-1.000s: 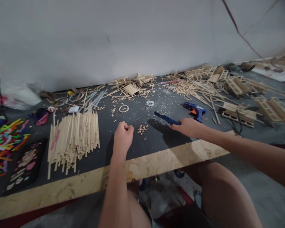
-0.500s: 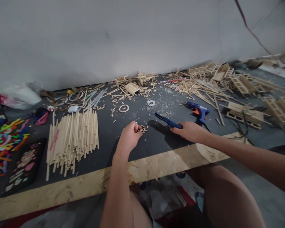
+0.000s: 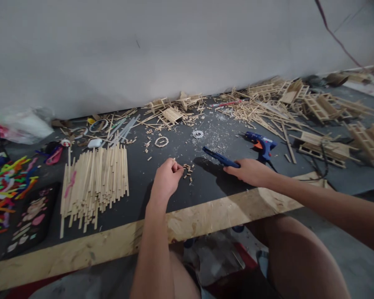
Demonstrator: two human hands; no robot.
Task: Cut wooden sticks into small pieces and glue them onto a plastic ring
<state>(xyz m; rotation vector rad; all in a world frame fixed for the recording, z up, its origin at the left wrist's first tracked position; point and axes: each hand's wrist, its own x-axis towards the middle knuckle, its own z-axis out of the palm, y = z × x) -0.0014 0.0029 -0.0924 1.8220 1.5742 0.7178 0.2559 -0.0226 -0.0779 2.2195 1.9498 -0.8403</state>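
My left hand [image 3: 166,179] is closed in a pinch on a tiny wooden piece, just left of a small heap of cut wood bits [image 3: 188,170] on the dark table mat [image 3: 180,182]. My right hand [image 3: 251,171] is wrapped round the handle of a blue cutter tool [image 3: 220,158], whose blade end points left towards the heap. A blue glue gun with an orange trigger [image 3: 262,145] lies just beyond my right hand.
A bundle of long wooden sticks [image 3: 95,180] lies to the left. Coloured pipe cleaners [image 3: 6,182] fill the far left. Stick ladders and scraps [image 3: 314,112] crowd the right and back. A small wooden ring [image 3: 162,142] lies mid-table. A plywood edge [image 3: 187,220] fronts the table.
My left hand moved right to the heap of wood bits, picked at it, then drew back slightly with a piece pinched. My right hand stayed on the blue cutter.
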